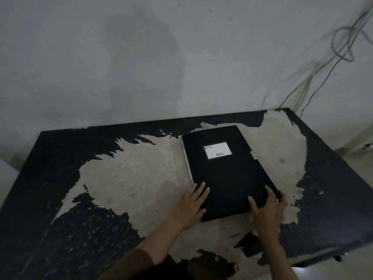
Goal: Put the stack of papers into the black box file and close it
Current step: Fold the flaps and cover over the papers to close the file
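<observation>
While the left hand [191, 205] lies flat with fingers spread on the near left corner of the black box file [228, 174], the right hand [268, 209] clasps its near right corner, fingers on the lid. The file lies closed between and beyond the hands, a white label [217, 150] on top, pale paper edges along its left side, on the peeling table [131, 178]. Cables [323, 63] hang far right.

I see the black box file [230, 174] with a matt, smooth cover and a glossy white paper label [217, 150]. The table [125, 178] under it has a black coating peeled away to rough, pale, chalky board. The wall [141, 57] behind looks like matt, blotchy plaster.
</observation>
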